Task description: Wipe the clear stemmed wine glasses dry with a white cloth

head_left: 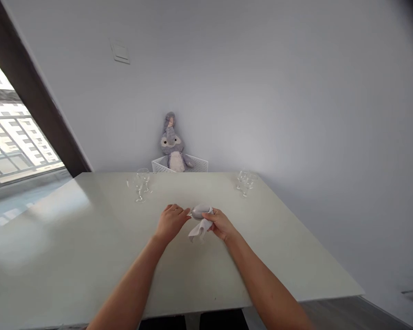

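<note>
Over the middle of the table, a stemmed glass [198, 211] is held on its side, its bowl toward the right. My left hand [173, 222] is closed at its stem end, with thumb and fingers pinched; the foot is hidden by the fingers. A white cloth [201, 228] wraps the bowl's rim side and hangs down in a loose flap. My right hand [221, 223] is closed on the cloth and the bowl, thumb on top.
Clear stemmed glasses [139, 185] stand on the pale table [99, 256] at the back left, and more glasses [245, 184] at the back right. Behind the far edge, a grey plush toy [176, 161] sits in a white basket [201, 165] against the wall. A window is at left.
</note>
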### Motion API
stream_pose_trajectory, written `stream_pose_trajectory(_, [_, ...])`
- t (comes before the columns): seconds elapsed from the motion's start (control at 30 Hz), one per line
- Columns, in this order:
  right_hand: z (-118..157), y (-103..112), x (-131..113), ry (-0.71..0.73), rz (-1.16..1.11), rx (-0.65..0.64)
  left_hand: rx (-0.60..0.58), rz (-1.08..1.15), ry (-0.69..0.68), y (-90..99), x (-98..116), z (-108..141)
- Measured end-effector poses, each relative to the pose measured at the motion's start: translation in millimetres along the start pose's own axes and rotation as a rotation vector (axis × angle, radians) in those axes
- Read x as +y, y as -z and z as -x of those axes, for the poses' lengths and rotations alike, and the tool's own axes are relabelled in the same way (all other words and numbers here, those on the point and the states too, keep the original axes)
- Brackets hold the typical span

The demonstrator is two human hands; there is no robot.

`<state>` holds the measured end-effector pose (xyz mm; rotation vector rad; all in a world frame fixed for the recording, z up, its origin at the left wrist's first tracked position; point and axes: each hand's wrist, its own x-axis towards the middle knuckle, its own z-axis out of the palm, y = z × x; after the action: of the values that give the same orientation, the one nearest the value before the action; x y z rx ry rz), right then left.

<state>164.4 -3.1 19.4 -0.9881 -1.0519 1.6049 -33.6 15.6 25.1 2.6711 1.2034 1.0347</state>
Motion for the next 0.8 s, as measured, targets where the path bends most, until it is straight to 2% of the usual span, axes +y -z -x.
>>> stream_pose_trajectory(0.1, [2, 16, -7, 0.055, 0.232, -0.122, -0.04, -0.035, -0.01, -1.2, -3, 2])
stream_pose_trajectory(0.17, [0, 29, -11, 0.132, 0.435, -0.115, -0.051, -0.09, -0.012, -1.3, -7, 3])
stream_pose_trajectory(0.23, [-3, 40, -13, 0.214, 0.571, 0.009, -0.049, -0.167, 0.022, -0.8, -13, 4])
stream_pose_trajectory(0.3, [-6, 45, -14, 0.309, 0.644, 0.203, -0.015, -0.221, 0.089, -0.2, -21, 5])
stream_pose_trajectory(0.37, [-5, 40, -15, 0.452, 0.742, 0.376, 0.029, -0.243, 0.145, 0.2, -28, 6])
stream_pose_trajectory(0.4, [-2, 34, -15, 0.535, 0.825, 0.409, 0.043, -0.249, 0.159, 0.3, -30, 6])
stream_pose_trajectory(0.47, [4, 15, -14, 0.694, 1.048, 0.344, 0.047, -0.261, 0.149, 0.4, -30, 7])
stream_pose_trajectory(0.53, [12, -6, -12, 0.787, 1.248, 0.17, 0.006, -0.268, 0.076, 0.4, -24, 6])
stream_pose_trajectory(0.6, [16, -22, -9, 0.802, 1.337, 0.071, -0.057, -0.26, -0.044, 0.3, -14, 4])
stream_pose_trajectory(0.67, [16, -26, -8, 0.75, 1.31, 0.09, -0.115, -0.223, -0.17, 0.0, -5, 3])
stream_pose_trajectory(0.73, [12, -18, -8, 0.626, 1.172, 0.123, -0.144, -0.172, -0.246, -1.2, 2, 2])
stream_pose_trajectory(0.8, [7, -3, -9, 0.439, 0.919, 0.099, -0.149, -0.132, -0.258, -3.7, 6, 3])
